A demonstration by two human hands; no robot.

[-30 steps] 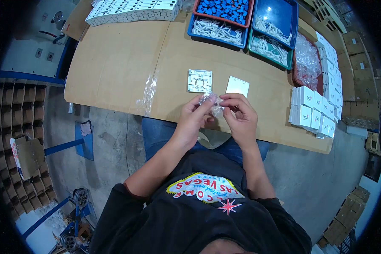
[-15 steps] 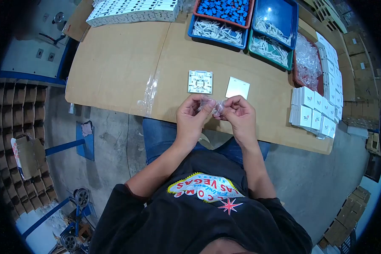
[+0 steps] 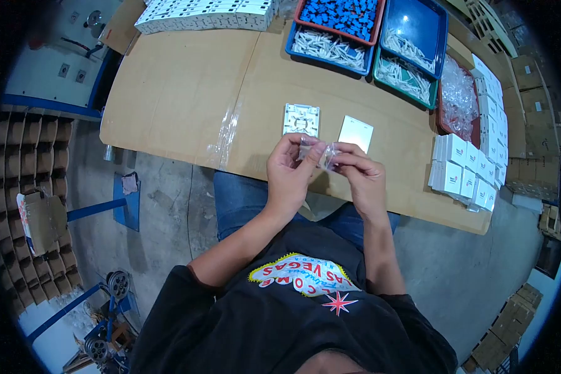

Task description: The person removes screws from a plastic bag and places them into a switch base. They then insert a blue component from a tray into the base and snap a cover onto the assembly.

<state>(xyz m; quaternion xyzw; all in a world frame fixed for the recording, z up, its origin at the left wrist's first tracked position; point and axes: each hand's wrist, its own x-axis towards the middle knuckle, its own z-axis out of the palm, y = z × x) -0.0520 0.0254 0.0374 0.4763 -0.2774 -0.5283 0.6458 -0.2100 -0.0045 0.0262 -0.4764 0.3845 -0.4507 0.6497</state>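
Before you spreads the brown cardboard-covered table. On it, the square white slotted frame lies left of the flat white square plate. Nearer you, your left hand and right hand pinch the small crinkled clear plastic bag between them.

Overhead light glared off the empty-ended blue plastic tray; dark, curved fisheye edges bent the room.

A black short-sleeved shirt carries a yellow-edged "Las Vegas" print and a red star; blue jeans.
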